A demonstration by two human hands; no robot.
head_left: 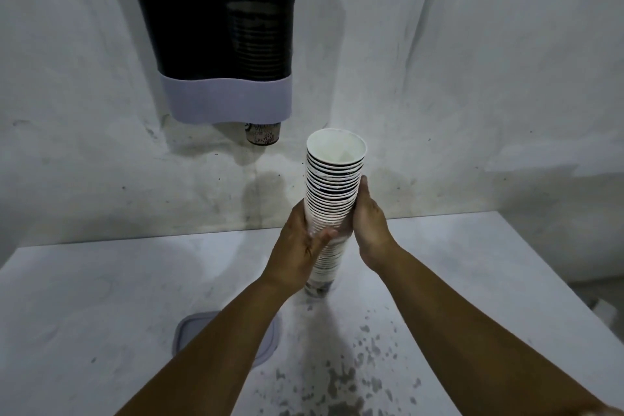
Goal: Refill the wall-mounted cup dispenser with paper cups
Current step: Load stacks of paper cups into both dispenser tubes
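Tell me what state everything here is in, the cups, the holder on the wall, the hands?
Cup stack: upright, mouths up, held at mid-height by both hands.
Dispenser: on the wall, partly filled, one cup poking out below.
Left hand: grips the stack.
Right hand: grips the stack.
Lid: flat on the table.

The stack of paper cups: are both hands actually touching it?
Touching. The head view shows the left hand and right hand wrapped around opposite sides of the stack of paper cups.
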